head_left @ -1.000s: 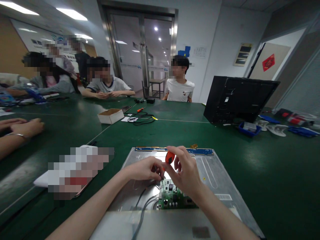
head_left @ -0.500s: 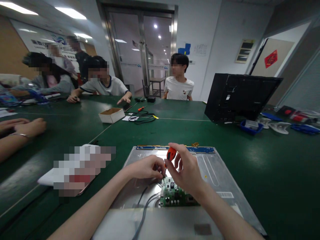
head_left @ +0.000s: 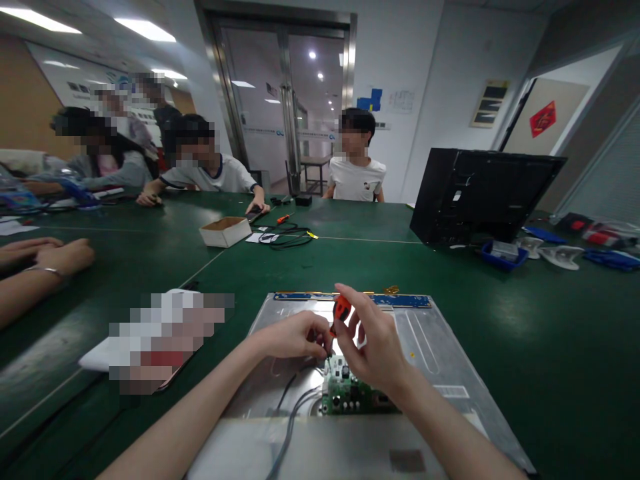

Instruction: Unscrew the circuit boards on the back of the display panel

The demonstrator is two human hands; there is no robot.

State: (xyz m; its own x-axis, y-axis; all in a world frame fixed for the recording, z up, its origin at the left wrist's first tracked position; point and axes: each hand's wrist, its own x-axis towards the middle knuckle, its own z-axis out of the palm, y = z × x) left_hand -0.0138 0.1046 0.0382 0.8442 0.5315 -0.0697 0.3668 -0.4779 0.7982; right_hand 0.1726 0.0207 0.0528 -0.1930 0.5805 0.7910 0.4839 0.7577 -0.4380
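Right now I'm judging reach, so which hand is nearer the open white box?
Left. The left hand is below and right of the white box in the picture; the right hand, at the orange-and-black handle, is farther right.

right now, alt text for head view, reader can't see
A right hand holds an orange-handled tool over a green circuit board on a metal panel, the left hand at the tool's lower end. On the green table beyond are a white box and a black casing; a person in white sits opposite.
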